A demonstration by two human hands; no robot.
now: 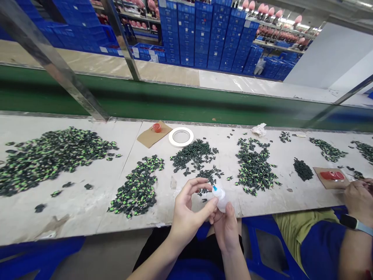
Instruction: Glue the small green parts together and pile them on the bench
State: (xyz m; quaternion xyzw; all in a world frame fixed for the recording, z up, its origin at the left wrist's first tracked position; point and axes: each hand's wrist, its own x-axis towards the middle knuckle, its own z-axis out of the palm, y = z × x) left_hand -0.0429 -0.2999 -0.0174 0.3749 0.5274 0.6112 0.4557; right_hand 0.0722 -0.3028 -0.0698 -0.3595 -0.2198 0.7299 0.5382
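Just past the table's front edge, a small white squeeze bottle (222, 199) with a blue tip is held between my two hands, tilted with the tip pointing up and to the left. My right hand (225, 229) wraps its body from below and the right. My left hand (189, 208) is closed around the neck, thumb pressed to it and forefinger close by the blue tip. Whether a small part sits in the left fingers is hidden. Right behind the bottle lies a pile of small dark green pieces (194, 153), some scattered toward my fingers.
Heaps of black and bright-green parts lie left (61, 155), near left (135, 186) and right (256, 167). A tape roll (171, 138) and cardboard with a red dish (156, 127) sit behind. At far right, a co-worker's hand (359, 196) works beside another cardboard piece (323, 182).
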